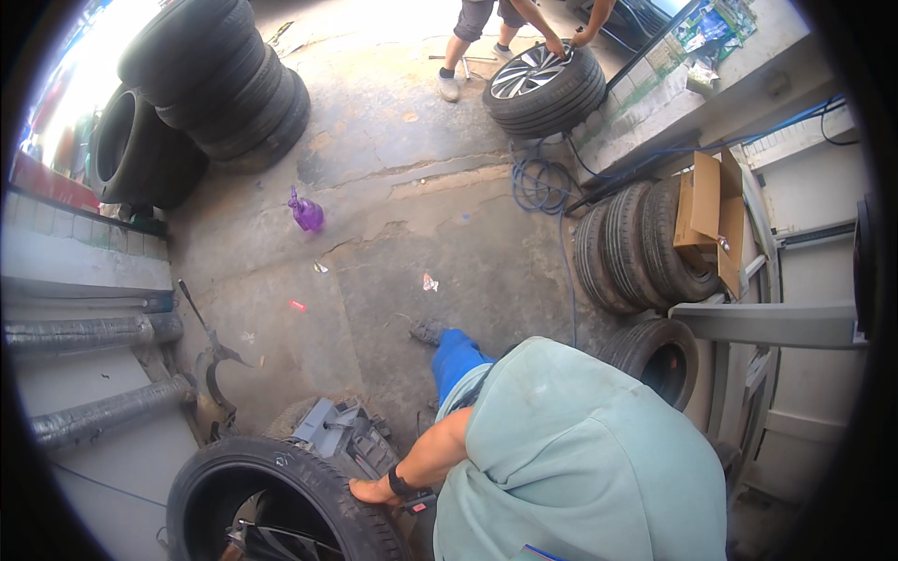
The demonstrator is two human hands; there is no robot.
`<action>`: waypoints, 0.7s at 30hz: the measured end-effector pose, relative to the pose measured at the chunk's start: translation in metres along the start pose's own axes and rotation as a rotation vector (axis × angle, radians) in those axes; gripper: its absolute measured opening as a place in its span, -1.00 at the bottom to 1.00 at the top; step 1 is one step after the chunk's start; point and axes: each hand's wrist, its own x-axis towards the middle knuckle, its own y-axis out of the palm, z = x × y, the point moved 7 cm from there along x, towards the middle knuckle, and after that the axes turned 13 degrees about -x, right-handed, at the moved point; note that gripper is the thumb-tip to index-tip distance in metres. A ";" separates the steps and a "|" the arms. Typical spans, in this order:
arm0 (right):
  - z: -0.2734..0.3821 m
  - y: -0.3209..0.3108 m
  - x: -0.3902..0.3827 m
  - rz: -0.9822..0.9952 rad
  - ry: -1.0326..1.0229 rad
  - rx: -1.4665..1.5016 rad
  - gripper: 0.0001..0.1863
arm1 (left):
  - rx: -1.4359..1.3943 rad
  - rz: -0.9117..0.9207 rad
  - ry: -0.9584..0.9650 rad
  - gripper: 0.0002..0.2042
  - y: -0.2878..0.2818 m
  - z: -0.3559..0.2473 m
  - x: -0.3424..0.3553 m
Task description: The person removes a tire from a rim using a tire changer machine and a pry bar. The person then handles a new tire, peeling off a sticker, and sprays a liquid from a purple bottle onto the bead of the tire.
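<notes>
My right arm (pixel 437 441), with a dark wristband, reaches from a pale green sleeve (pixel 571 449) down and left. My right hand (pixel 374 489) grips the tread of a black tire (pixel 323 486) at the lower left, fingers bent onto it. A dark, shiny object shows inside that tire. Just beyond it lie grey plastic pieces (pixel 327 425) on a dark, bulky object. My left hand is not in view. A blue-trousered leg (pixel 454 360) and a shoe show past the sleeve.
Tire stacks (pixel 253 112) stand upper left, more tires (pixel 627 248) and a cardboard box (pixel 706 215) right. A co-worker's hands (pixel 561 47) hold an alloy wheel (pixel 543 93). A purple spray bottle (pixel 307 213), metal tool (pixel 213 355) and coiled blue hose (pixel 538 182) lie about the floor.
</notes>
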 end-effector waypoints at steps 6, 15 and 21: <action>-0.001 0.002 0.009 -0.022 0.003 -0.012 -0.25 | -0.145 -0.299 0.079 -0.70 -0.026 0.020 0.001; -0.012 -0.009 0.005 -0.057 -0.001 -0.042 -0.28 | -0.132 -0.293 0.029 -0.73 -0.023 0.012 -0.009; 0.019 -0.027 -0.011 -0.217 -0.010 -0.438 -0.30 | -0.166 -0.298 -0.001 -0.63 -0.016 0.023 -0.022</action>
